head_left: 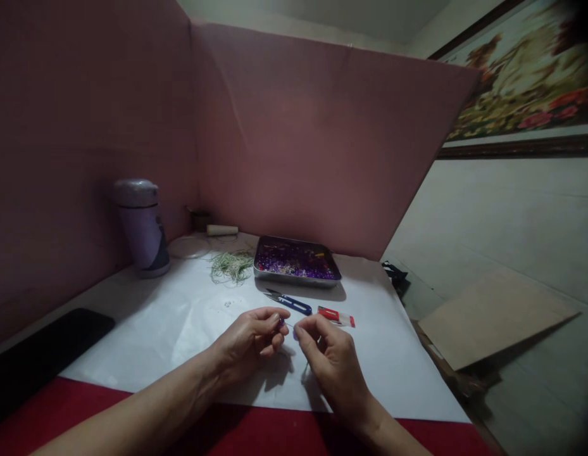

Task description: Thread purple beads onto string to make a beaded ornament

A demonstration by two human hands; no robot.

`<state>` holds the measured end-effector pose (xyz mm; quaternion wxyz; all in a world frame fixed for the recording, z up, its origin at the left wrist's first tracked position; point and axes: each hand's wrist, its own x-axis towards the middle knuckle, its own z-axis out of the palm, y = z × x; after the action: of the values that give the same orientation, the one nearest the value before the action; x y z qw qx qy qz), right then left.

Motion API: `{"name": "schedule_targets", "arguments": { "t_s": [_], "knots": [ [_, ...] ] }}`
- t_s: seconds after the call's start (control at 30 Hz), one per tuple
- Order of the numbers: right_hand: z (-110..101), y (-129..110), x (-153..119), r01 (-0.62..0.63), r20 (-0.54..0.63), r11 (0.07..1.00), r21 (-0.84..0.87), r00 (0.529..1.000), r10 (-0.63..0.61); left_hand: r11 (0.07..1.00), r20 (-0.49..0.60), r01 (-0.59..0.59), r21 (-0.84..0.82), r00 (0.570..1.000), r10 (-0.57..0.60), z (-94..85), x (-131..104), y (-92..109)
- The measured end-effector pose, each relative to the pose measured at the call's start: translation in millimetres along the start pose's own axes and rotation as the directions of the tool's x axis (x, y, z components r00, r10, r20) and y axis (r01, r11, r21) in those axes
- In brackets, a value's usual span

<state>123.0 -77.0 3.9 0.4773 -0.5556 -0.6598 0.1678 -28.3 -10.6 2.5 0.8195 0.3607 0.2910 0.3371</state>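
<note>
Over the white sheet, my left hand (249, 335) pinches a small purple bead (280, 323) between thumb and forefinger. Just to its right my right hand (331, 358) is closed in a pinch, with a thin needle or thread (289, 325) reaching from its fingertips toward the bead. A bit of purple shows at those right fingertips; its kind is unclear. Beyond my hands lie blue-handled thread snips (294, 304) and a red and clear packet (336, 316). Behind them a metal tray (294, 279) holds many purple beads.
A tangle of pale green thread (231, 267) lies left of the tray, near a pale cylinder (222, 230). A lilac tumbler (142, 237) stands at the left, with a dark flat object (80, 329) nearer me. Pink panels (294, 139) enclose the back and left.
</note>
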Motion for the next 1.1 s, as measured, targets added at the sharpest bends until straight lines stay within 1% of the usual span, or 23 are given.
{"name": "schedule_targets", "arguments": {
  "t_s": [0.2, 0.3, 0.43, 0.77, 0.93, 1.1],
  "knots": [
    [3.0, 1.8, -3.0, 0.087, -0.047, 0.990, -0.115, 0.995, -0.093, 1.000, 0.002, 0.004, 0.015, 1.000, -0.005, 0.5, -1.3, 0.3],
    [4.4, 2.6, -3.8, 0.143, -0.060, 0.981, -0.134, 0.987, -0.152, 1.000, 0.029, 0.011, -0.004, 1.000, -0.011, 0.1, -1.6, -0.5],
    [5.2, 2.6, -5.4, 0.206, -0.064, 0.968, -0.141, 0.974, -0.217, 1.000, 0.056, -0.012, -0.014, 0.998, 0.013, -0.9, -1.8, -0.5],
    [6.0, 1.3, -5.7, 0.226, -0.076, 0.961, -0.160, 0.968, -0.240, 0.998, 0.082, -0.045, 0.031, 0.996, 0.042, 1.7, -3.4, -1.6],
    [4.6, -0.9, -5.9, 0.235, -0.073, 0.958, -0.163, 0.966, -0.249, 0.999, 0.087, -0.035, 0.032, 0.996, 0.032, 2.4, -2.9, -2.7],
    [4.9, 2.8, -6.1, 0.221, -0.075, 0.959, -0.178, 0.969, -0.237, 0.999, 0.095, -0.034, 0.037, 0.995, 0.031, 2.7, -3.5, -2.4]
  ]
}}
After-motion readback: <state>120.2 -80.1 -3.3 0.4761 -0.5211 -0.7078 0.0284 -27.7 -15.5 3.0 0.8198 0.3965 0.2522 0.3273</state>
